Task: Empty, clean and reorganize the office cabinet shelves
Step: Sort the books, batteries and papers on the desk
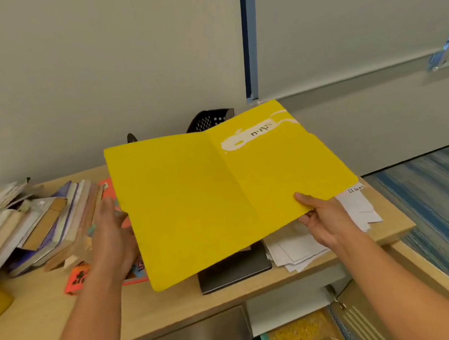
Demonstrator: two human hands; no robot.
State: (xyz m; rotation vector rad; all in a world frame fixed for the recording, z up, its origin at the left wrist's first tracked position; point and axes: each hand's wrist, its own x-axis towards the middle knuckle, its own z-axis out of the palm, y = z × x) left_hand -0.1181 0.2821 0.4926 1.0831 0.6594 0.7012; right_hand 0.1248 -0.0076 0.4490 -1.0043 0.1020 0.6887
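A yellow cardboard folder [220, 192], opened flat with a torn white label on its right half, hangs above the wooden desk [38, 308]. My right hand [323, 220] pinches its lower right edge, thumb on top. My left hand [111, 237] is at the folder's left edge, fingers reaching under it; whether it grips is hidden by the folder. White papers [295, 248] stick out beneath the folder on the right.
A leaning pile of books [27, 226] fills the desk's left side. Orange booklets [77, 279] and a dark notebook [234, 274] lie under the folder. A black mesh organizer [209, 120] stands against the wall. Blue striped carpet [440, 202] lies to the right.
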